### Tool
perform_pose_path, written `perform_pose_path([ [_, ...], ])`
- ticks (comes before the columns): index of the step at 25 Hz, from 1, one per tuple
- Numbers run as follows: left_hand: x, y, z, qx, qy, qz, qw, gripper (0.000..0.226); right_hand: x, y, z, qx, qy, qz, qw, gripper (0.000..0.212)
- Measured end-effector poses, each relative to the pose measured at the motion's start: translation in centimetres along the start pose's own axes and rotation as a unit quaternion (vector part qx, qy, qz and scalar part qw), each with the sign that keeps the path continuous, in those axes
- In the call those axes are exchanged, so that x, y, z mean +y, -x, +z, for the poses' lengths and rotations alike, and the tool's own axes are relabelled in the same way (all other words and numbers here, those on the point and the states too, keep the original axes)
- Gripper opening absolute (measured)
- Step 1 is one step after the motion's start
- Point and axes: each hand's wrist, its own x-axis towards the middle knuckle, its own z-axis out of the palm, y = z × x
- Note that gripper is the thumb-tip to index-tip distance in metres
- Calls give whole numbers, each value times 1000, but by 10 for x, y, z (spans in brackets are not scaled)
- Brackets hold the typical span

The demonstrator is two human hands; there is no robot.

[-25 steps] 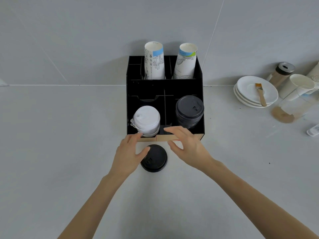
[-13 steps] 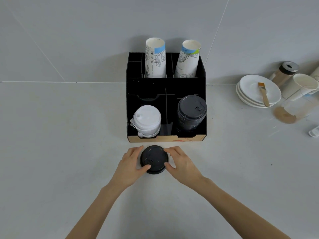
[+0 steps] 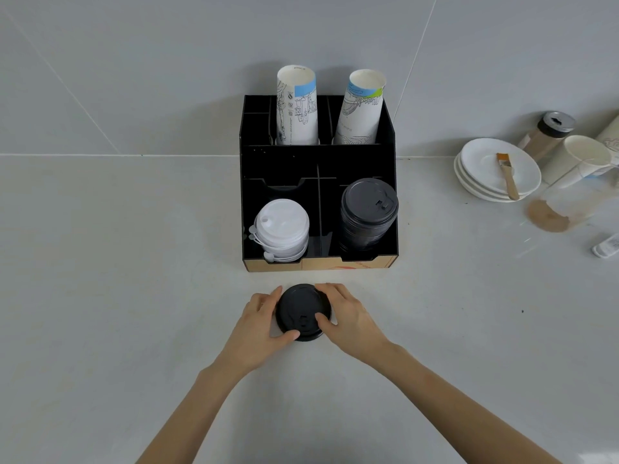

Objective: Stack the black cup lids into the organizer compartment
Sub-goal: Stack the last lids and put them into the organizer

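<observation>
A black cup lid (image 3: 301, 308) lies on the grey counter just in front of the black organizer (image 3: 278, 162). My left hand (image 3: 259, 321) grips its left edge, thumb at the near rim. My right hand (image 3: 348, 316) grips its right edge, thumb resting on top. The organizer's front right compartment holds a tall stack of black lids (image 3: 368, 212). In its front left compartment sits a stack of white lids (image 3: 281, 229). Two stacks of paper cups (image 3: 296, 105) stand in the back compartments.
At the right, white saucers (image 3: 482, 177) carry a small brush (image 3: 507, 175). Behind them are a shaker jar (image 3: 549, 132) and a white cup (image 3: 579, 159). A clear plastic cup (image 3: 556, 209) lies on its side near a small white object (image 3: 606, 246). A tiled wall backs the counter.
Both hands came back from the organizer's front edge to the lid on the counter and closed on its two sides; the right thumb now rests on its top.
</observation>
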Motion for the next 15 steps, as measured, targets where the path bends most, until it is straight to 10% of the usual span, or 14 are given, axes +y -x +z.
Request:
perform_pose_path([
  [15, 11, 4, 13, 35, 2, 49, 998, 68, 9, 18, -2, 39, 11, 23, 999, 43],
])
